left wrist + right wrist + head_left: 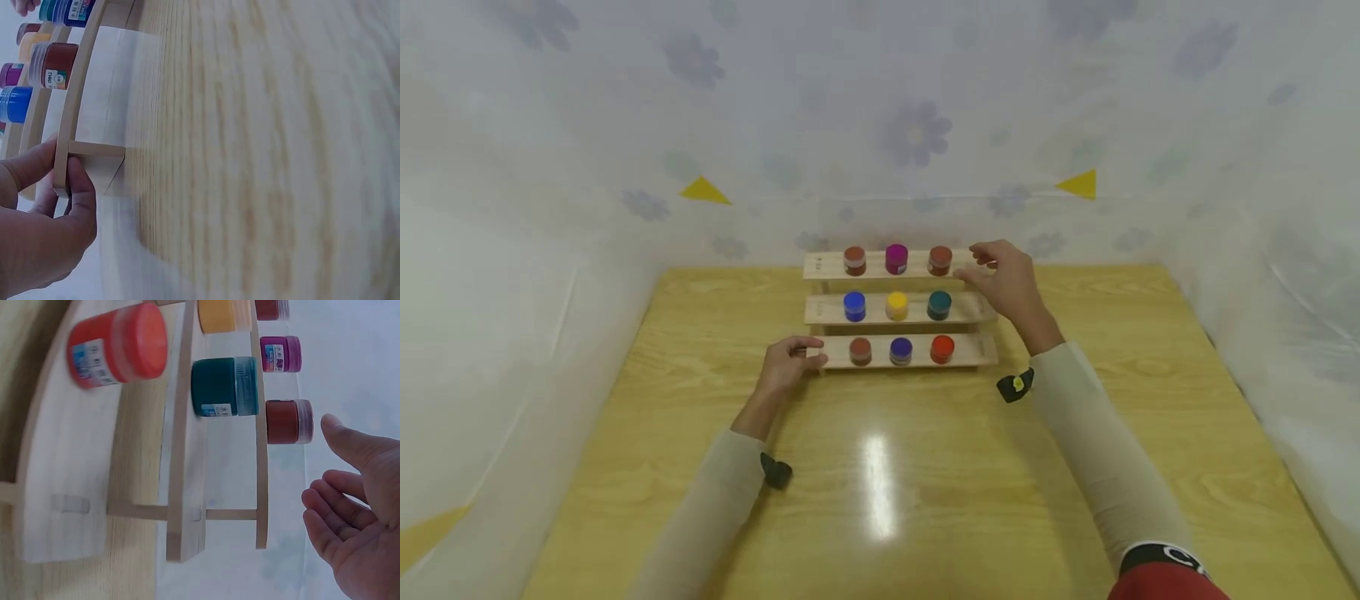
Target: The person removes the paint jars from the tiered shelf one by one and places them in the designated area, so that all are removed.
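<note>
A three-tier wooden rack [842, 364] holds several small paint jars, three on each tier. With thumb and fingers, my left hand [47, 231] pinches the left end of the lowest tier [75, 103]. On that tier stand a brown jar [861, 351], a purple-blue jar [901, 350] and a red jar [942, 348]. The middle tier bears blue [854, 306], yellow [897, 306] and dark green [939, 305] ones. Up top are a reddish-brown jar [854, 261], a magenta jar [897, 259] and another brown jar [287, 422]. Beside this last one my right hand [350, 512] holds nothing, its fingers loosely bent and thumb apart.
The rack stands at the back of a wood-grain table [760, 533]. Behind it hangs a pale flowered sheet [850, 125] with two yellow triangles [703, 191] on it. White sheeting [1255, 250] also walls both sides.
</note>
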The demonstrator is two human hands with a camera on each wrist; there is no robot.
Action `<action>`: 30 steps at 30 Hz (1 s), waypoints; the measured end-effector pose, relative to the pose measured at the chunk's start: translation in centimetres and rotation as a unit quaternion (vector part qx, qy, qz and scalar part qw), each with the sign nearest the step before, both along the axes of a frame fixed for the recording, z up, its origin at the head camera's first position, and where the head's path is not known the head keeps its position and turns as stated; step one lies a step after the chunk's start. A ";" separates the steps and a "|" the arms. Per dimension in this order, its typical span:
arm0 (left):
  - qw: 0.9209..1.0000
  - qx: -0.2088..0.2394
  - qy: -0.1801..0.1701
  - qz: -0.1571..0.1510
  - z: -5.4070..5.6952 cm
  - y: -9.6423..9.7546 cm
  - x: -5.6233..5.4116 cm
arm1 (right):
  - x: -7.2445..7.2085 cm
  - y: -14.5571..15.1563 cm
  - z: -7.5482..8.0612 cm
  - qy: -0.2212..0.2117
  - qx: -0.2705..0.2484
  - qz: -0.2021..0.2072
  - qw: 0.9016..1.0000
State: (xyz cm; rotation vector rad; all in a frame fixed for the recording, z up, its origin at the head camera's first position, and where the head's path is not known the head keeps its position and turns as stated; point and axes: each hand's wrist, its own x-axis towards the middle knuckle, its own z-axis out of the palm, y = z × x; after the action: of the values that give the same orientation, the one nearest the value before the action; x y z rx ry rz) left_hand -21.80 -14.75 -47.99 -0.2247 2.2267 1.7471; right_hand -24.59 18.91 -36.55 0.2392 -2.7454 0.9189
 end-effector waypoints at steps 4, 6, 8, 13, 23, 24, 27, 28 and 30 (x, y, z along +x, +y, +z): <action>1.000 -0.006 -0.001 0.005 -0.1 0.0 0.3 | -1.3 -0.4 -0.1 -0.046 -0.041 -0.013 0.998; 1.000 -0.005 0.006 0.007 -0.2 0.0 0.4 | -1.9 -0.7 -0.3 -0.066 -0.056 -0.016 0.996; 1.000 -0.002 0.014 0.006 -0.3 0.1 0.5 | -2.3 -1.0 -0.4 -0.078 -0.069 -0.018 0.994; 1.000 0.003 0.017 0.006 -0.4 0.3 0.6 | -2.7 -1.8 -0.6 -0.089 -0.080 -0.020 0.993; 1.000 0.000 0.020 0.014 -0.4 0.5 0.4 | -2.6 -2.6 -0.4 -0.064 -0.067 -0.036 0.995; 1.000 -0.001 0.022 0.015 -0.4 0.5 0.3 | -2.6 -2.7 -0.4 -0.062 -0.065 -0.037 0.995; 1.000 -0.002 0.024 0.017 -0.4 0.5 0.2 | -2.7 -2.8 -0.3 -0.061 -0.061 -0.037 0.996; 1.000 -0.002 0.025 0.016 -0.3 0.4 0.2 | -2.7 -2.9 -0.3 -0.060 -0.060 -0.037 0.996; 1.000 -0.001 0.026 0.016 -0.3 0.4 0.2 | -2.7 -2.9 -0.3 -0.060 -0.059 -0.037 0.996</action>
State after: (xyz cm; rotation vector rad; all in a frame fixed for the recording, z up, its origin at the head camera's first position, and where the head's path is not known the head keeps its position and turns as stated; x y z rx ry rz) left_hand -21.62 -14.35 -48.27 -0.2191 2.2720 1.7876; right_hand -27.29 15.99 -36.84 0.0632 -2.7732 1.1054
